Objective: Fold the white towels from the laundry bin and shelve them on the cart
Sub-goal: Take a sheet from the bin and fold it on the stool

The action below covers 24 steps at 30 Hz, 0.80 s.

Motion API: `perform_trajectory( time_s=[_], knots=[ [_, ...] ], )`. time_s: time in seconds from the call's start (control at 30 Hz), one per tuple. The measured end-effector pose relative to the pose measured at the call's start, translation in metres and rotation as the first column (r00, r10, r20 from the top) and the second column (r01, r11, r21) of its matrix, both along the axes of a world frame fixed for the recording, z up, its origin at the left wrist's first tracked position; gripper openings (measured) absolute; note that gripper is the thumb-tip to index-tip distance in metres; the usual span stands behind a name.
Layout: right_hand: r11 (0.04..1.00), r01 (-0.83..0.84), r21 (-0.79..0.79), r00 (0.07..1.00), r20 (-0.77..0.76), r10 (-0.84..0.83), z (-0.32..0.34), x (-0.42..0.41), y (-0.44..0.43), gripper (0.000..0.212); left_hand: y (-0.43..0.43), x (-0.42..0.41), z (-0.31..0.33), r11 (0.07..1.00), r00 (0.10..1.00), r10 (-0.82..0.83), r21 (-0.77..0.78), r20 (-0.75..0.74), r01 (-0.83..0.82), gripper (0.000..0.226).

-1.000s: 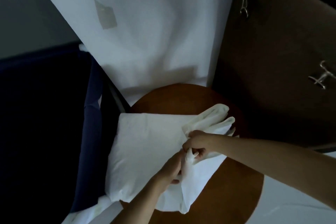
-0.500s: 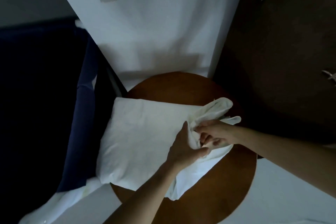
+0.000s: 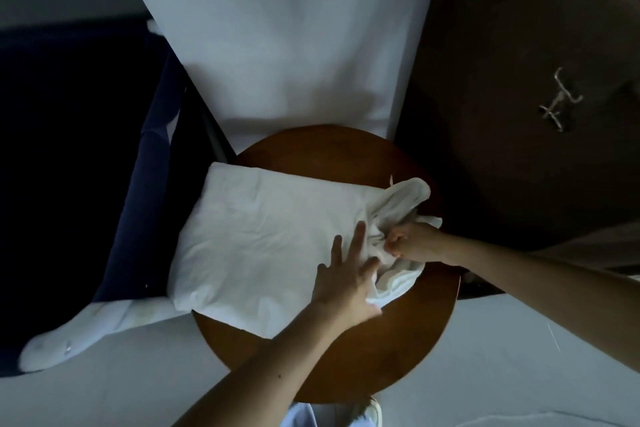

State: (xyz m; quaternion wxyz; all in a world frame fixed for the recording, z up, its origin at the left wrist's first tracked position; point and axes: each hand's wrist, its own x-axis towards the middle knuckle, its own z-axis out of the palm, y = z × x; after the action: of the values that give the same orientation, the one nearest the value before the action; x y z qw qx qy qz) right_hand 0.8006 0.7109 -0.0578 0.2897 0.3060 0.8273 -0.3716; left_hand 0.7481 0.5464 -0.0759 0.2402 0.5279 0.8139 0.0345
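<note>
A white towel (image 3: 263, 236) lies partly folded on a round brown wooden table (image 3: 346, 367), its left part hanging over the table's edge. My left hand (image 3: 346, 277) presses flat on the towel's right half, fingers spread. My right hand (image 3: 412, 241) is a fist gripping the bunched right end of the towel, where loose folds stick up toward the table's far right rim. The dark blue laundry bin (image 3: 138, 184) stands to the left, with more white cloth (image 3: 86, 333) hanging over its near corner.
A white wall panel (image 3: 294, 45) rises behind the table. A dark brown door or cabinet (image 3: 519, 80) with metal hooks (image 3: 557, 104) stands to the right. White floor surrounds the table. A shoe (image 3: 370, 412) shows at the bottom edge.
My left hand has let go of the bunched cloth and now lies flat and spread on the towel. My right hand has pulled the gathered end to the right.
</note>
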Motion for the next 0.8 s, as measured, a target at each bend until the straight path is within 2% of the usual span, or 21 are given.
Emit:
perform_trajectory(
  time_s=[0.07,0.17,0.23,0.3,0.4,0.43,0.5,0.57,0.67,0.8],
  knots=[
    [1.0,-0.017,0.014,1.0,-0.007,0.017,0.001,0.006,-0.001,0.027,-0.003,0.011,-0.006,0.994,0.999,0.048,0.101,-0.015,-0.047,0.06],
    [1.0,-0.016,0.016,1.0,-0.018,0.017,-0.001,0.013,0.001,0.027,-0.003,0.019,-0.014,0.972,0.994,0.109,0.21,-0.013,-0.104,0.073],
    [0.999,-0.003,0.047,1.0,-0.026,0.004,0.0,0.018,0.003,0.025,-0.002,0.023,-0.014,0.976,0.986,0.11,0.203,-0.129,-0.083,0.079],
    [0.997,-0.009,0.077,1.0,-0.027,0.011,-0.003,0.021,0.005,0.025,0.004,0.026,-0.01,0.988,0.974,0.056,0.155,-0.218,-0.023,0.089],
    [0.998,-0.026,0.059,1.0,-0.006,0.026,-0.007,0.028,0.01,0.022,0.015,0.028,-0.005,0.994,0.973,-0.044,-0.106,-0.229,0.02,0.09],
    [0.998,-0.041,0.057,0.999,-0.003,0.041,-0.006,0.032,0.011,0.021,0.019,0.031,-0.004,0.989,0.972,-0.049,-0.147,-0.232,0.014,0.089],
    [0.996,-0.065,0.062,0.998,-0.017,0.067,-0.001,0.041,0.01,0.026,0.023,0.035,-0.003,0.985,0.966,-0.018,-0.171,-0.259,-0.027,0.083],
    [0.994,-0.075,0.078,0.996,-0.032,0.078,0.005,0.049,0.007,0.027,0.024,0.038,-0.002,0.985,0.967,0.054,-0.145,-0.249,-0.092,0.068],
    [0.996,-0.043,0.081,0.998,-0.038,0.046,0.007,0.059,0.003,0.027,0.021,0.041,-0.003,0.986,0.979,0.126,-0.088,-0.158,-0.141,0.051],
    [0.996,-0.016,0.086,0.999,-0.043,0.02,0.008,0.066,0.001,0.027,0.014,0.034,-0.001,0.991,0.989,0.129,-0.022,-0.079,-0.131,0.045]
  ],
)
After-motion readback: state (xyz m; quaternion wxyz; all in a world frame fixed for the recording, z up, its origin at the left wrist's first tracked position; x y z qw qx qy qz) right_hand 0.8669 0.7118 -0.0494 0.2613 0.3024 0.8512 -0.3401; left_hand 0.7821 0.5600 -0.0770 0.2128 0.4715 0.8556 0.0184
